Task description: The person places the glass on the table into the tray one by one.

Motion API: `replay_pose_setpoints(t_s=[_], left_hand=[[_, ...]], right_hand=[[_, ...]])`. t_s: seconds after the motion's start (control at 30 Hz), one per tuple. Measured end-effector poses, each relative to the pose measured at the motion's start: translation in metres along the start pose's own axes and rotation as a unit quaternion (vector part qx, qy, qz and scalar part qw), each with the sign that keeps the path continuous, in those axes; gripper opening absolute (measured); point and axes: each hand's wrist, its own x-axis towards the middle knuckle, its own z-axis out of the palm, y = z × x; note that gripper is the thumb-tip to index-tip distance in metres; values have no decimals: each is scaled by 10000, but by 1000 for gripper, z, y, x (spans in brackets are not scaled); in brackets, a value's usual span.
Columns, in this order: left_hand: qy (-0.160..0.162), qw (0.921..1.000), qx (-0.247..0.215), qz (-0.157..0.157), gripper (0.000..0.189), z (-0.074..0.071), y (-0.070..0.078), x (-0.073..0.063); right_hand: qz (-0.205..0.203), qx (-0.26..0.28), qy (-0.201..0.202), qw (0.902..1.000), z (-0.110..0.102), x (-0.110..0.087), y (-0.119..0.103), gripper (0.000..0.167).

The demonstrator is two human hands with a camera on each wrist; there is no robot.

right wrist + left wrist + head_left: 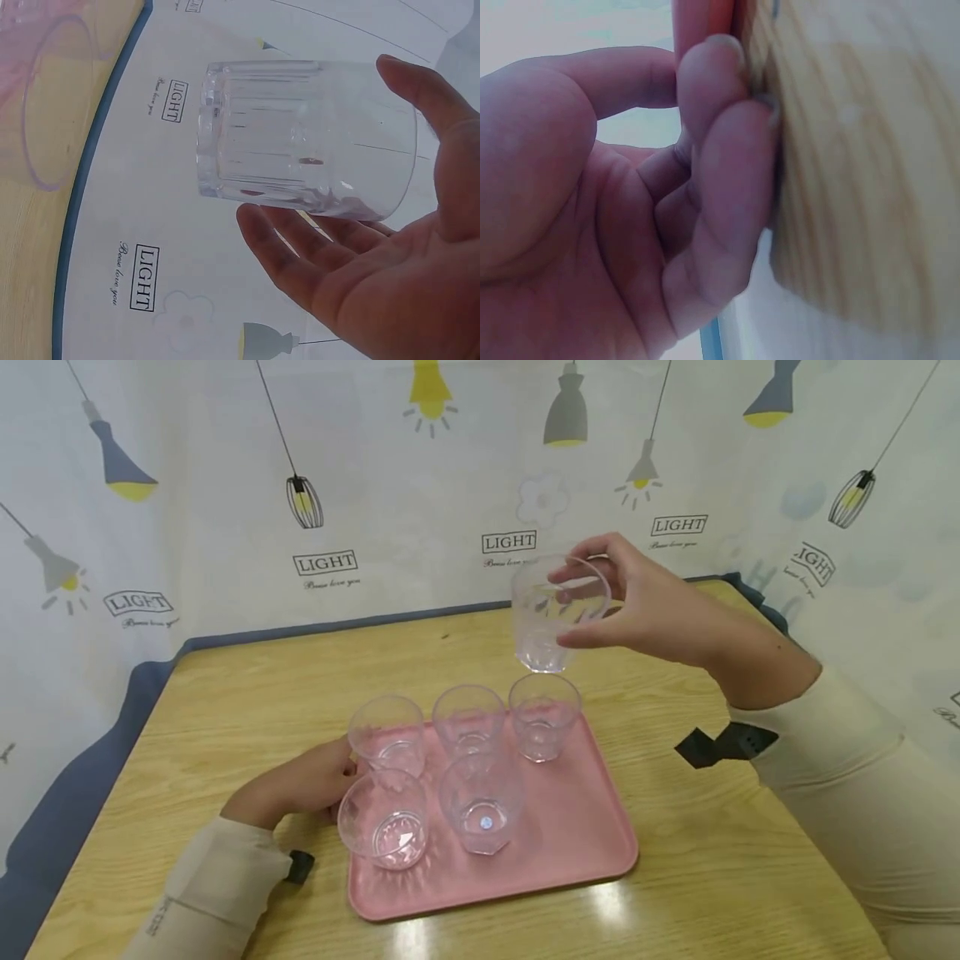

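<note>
My right hand (pixel 637 606) grips a clear plastic cup (pixel 536 631) by its side, thumb opposite the fingers. The cup is upright above the tray's far edge, and in the right wrist view its fluted lower wall and base (pixel 262 135) show. On the pink tray (pixel 573 827) stand several more clear cups, one of them (pixel 543 718) just below the held cup. At the tray's left side, my left hand (pixel 318 777) pinches the rim between thumb and curled fingers. The tray's edge (pixel 703 26) shows beside those fingers in the left wrist view.
The tray lies on a wooden table (pixel 247 710) with a dark blue border cloth (pixel 330 627) along its back. A white curtain printed with lamps (pixel 420 527) hangs behind. Black straps with devices (pixel 727 745) sit at the wrists.
</note>
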Motion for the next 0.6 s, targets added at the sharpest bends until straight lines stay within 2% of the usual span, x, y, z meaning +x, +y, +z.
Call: replay_pose_setpoints(t_s=[0.1, 0.3, 0.6], left_hand=[[-51, 10000, -31, -22, 51, -1, 0, 1], [-81, 9999, -68, -67, 53, -1, -2, 2], [-151, 9996, -184, -167, 51, -2, -2, 2]], right_hand=[[-233, 185, -86, 9995, 3, -16, 2, 76], [-805, 305, -548, 9948, 12, -37, 17, 75], [-818, 516, -922, 9910, 23, -60, 42, 78]])
